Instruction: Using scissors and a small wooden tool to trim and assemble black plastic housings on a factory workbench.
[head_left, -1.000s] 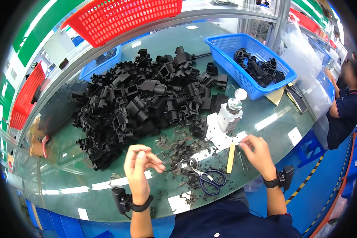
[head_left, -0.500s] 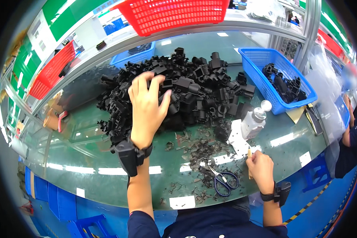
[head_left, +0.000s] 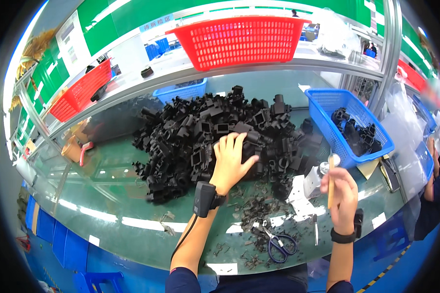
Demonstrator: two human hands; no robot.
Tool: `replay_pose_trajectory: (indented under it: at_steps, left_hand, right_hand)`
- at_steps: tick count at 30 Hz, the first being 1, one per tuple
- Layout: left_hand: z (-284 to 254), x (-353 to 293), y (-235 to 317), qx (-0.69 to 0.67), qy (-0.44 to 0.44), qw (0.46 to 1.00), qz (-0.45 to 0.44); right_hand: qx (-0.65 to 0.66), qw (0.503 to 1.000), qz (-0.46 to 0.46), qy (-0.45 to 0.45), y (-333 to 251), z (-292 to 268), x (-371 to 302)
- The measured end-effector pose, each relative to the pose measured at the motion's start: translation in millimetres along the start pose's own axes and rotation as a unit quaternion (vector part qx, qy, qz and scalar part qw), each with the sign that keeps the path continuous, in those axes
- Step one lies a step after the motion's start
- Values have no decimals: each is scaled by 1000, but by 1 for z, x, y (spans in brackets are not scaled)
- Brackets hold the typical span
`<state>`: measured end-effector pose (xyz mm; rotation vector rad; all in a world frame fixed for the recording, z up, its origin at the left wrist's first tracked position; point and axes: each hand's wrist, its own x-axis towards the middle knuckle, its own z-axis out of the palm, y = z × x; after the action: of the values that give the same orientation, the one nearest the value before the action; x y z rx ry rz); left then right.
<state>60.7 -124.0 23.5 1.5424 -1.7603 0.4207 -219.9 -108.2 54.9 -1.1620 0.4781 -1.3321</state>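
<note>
My left hand (head_left: 231, 160) reaches onto the front of a big heap of black plastic parts (head_left: 181, 141). Its fingers are spread over the parts and no separate part shows in them. My right hand (head_left: 344, 198) is closed round a slim tool with a wooden handle (head_left: 331, 188), held upright with its thin tip pointing up. Beside that hand, partly covered by it, stands a white bottle (head_left: 312, 184) on a white sheet (head_left: 298, 196). Scissors with dark blue handles (head_left: 282, 248) lie near the table's front edge, and a thin pen-like tool (head_left: 316, 229) lies to their right.
Small black scraps (head_left: 259, 210) litter the green table (head_left: 107, 195). A blue basket (head_left: 347, 107) with black parts stands at right, another blue basket (head_left: 183, 90) behind the heap. A red basket (head_left: 244, 44) sits on the shelf above; pink-handled scissors or pliers (head_left: 85, 152) lie at left.
My left hand has come down onto the heap, farther right. My right hand has lifted with the wooden-handled tool, now upright in front of the bottle. The view has shifted upward.
</note>
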Motion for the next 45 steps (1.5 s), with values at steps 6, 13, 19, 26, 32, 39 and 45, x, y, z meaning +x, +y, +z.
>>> replay_pose_trajectory:
  at_steps: [6,13,19,26,32,39,45]
  left_hand:
    - [13,-9,-2,35,-20,999,6]
    - [1,-8,3,-48,36,998,25]
    - [-61,-29,26,-422,70,884,-186]
    - [-53,-70,36,-622,-22,732,-277]
    - [-57,-73,53,-713,-106,616,-318]
    - [-48,-79,52,-857,-47,330,-394]
    - [-43,-81,62,-885,-7,161,-436]
  right_hand:
    - [41,978,-200,-34,7,35,38]
    - [-176,952,-245,-55,59,26,37]
    - [-214,944,-204,-144,77,37,27]
    - [-200,957,-181,-106,86,51,18]
    - [-236,947,-170,-137,98,50,8]
    - [-190,951,-180,-167,94,54,6]
    - [-157,977,-89,-111,90,56,1]
